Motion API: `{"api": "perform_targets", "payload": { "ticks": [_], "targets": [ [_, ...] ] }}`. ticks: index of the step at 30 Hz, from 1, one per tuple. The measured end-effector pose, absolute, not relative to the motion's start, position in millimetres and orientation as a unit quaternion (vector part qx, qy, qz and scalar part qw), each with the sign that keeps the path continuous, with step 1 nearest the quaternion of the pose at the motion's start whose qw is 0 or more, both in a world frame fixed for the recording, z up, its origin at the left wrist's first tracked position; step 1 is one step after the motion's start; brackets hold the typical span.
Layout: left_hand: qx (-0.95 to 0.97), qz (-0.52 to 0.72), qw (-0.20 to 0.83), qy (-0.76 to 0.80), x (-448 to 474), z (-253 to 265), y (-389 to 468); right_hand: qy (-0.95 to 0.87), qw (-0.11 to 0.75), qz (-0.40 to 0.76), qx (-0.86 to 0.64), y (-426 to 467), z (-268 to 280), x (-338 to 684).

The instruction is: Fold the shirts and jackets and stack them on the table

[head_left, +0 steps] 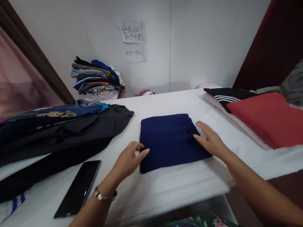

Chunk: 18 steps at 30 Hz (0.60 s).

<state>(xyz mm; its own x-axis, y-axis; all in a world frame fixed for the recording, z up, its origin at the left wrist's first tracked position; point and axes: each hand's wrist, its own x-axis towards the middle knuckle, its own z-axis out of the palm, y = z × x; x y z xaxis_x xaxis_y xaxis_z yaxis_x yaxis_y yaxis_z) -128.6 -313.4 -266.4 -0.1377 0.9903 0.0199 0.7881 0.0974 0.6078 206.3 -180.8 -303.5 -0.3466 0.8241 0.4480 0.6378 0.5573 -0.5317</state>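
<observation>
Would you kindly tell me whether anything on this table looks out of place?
Perhaps the phone: it lies aslant beside loose garments, a device among clothing. The folded navy garment shows nothing odd.

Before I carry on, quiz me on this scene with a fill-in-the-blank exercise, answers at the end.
1. The folded garment between the left hand and right hand is dark ____.
2. The phone lies nearer the ____ hand.
3. The stripes on the black garment are ____.
4. The lower paper sign reads 45-____.

Missing words: blue; left; white; 50.
</observation>
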Motion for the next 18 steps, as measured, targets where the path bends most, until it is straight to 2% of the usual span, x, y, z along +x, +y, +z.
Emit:
{"api": "perform_targets", "payload": {
  "ticks": [5, 9, 12, 18],
  "targets": [
    [0.693, 0.226, 0.077, 0.68, -104.8, -265.8, -225.5, -0.921, 0.175, 0.109, -0.329, -202.4, -285.0, 137.0],
    [0.673, 0.094, 0.076, 0.73, -99.3, -281.2, -171.7, -0.947, 0.07, 0.098, -0.297, -204.0, -301.9, 113.8],
    [0.64, 0.047, 0.102, 0.76, -104.5, -294.8, -158.5, -0.948, 0.058, 0.101, -0.297, -203.8, -313.8, 114.2],
    [0.635, 0.048, 0.108, 0.763, -108.4, -301.6, -159.7, -0.945, 0.068, 0.114, -0.3, -206.7, -313.9, 114.2]
  ]
}}
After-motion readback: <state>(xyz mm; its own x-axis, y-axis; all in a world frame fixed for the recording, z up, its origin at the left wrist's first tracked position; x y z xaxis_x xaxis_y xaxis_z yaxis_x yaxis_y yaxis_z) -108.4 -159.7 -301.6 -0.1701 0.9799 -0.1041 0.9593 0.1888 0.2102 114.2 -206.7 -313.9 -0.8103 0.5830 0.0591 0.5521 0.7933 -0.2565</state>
